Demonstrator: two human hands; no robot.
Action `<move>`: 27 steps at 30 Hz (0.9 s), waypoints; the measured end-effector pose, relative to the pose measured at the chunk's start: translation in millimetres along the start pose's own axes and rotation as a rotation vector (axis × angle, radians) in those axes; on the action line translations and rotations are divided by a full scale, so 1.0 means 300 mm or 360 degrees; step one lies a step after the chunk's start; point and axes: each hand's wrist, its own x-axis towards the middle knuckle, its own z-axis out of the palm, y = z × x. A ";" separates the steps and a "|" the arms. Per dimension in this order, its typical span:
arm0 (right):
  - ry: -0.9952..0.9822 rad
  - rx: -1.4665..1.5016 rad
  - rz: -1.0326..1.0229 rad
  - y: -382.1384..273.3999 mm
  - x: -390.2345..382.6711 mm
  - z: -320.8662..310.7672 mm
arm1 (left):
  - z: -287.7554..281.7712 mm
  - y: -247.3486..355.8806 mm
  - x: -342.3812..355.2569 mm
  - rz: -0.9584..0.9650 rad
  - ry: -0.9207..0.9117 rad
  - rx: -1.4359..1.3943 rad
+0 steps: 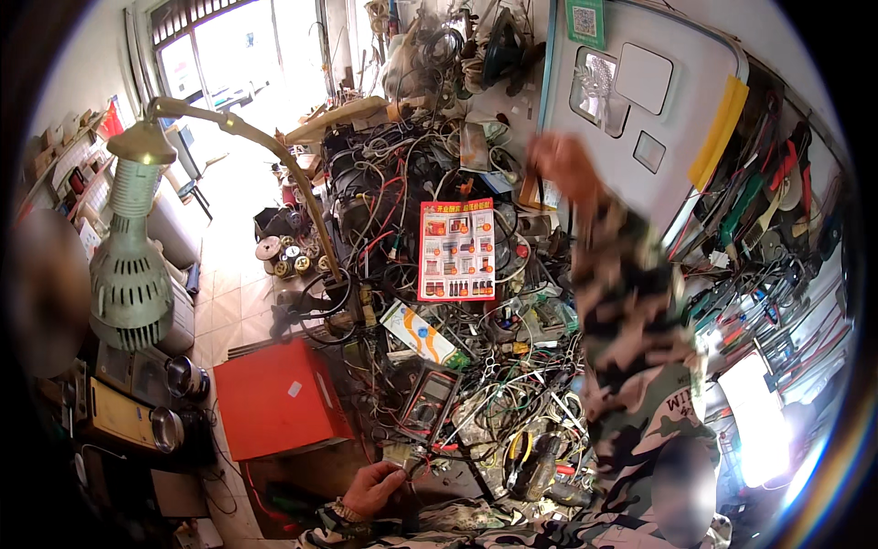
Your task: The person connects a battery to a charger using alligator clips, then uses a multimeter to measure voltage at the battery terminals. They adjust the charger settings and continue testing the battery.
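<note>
My left hand [370, 488] is low in the middle, close to the front edge of the bench. Its thumb and fingers are pinched together, and whatever they hold is too small to name. Just beyond it lies a multimeter [430, 398] with a grey screen, among leads. My right hand [565, 165] is raised at the far side, its arm in a camouflage sleeve stretched over the heap. Its fingers are curled and somewhat blurred; a thin dark thing shows at them, of a kind I cannot make out. Behind that hand stands a white panel [549, 119].
A tangle of cables [402, 174] covers the bench. A red box [279, 398] stands at the left, below a lamp [134, 265] on a bent arm. A printed flyer [457, 249] lies mid-heap. Yellow-handled pliers [519, 455] lie near the front. Tools hang along the right wall.
</note>
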 end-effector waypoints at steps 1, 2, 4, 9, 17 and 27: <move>0.0326 -0.0267 -0.0003 -0.064 0.092 -0.068 | -0.005 -0.001 -0.006 0.0035 0.0024 0.0016; 0.0654 -0.0548 -0.0005 -0.122 0.157 -0.131 | 0.000 0.022 -0.022 0.0076 0.0023 -0.0060; 0.0814 -0.0610 -0.0085 -0.208 0.171 -0.182 | -0.007 0.021 -0.032 0.0121 0.0064 -0.0084; 0.0385 0.0319 -0.0326 -0.108 -0.209 0.118 | 0.006 -0.039 -0.005 0.0032 0.0140 -0.0085; -0.1078 0.0859 0.0473 -0.114 -1.438 0.856 | 0.028 -0.068 0.030 -0.0142 -0.0010 0.0121; -0.0494 0.0582 0.1246 -0.019 -1.660 0.679 | 0.087 -0.045 0.103 -0.0148 -0.0173 0.0293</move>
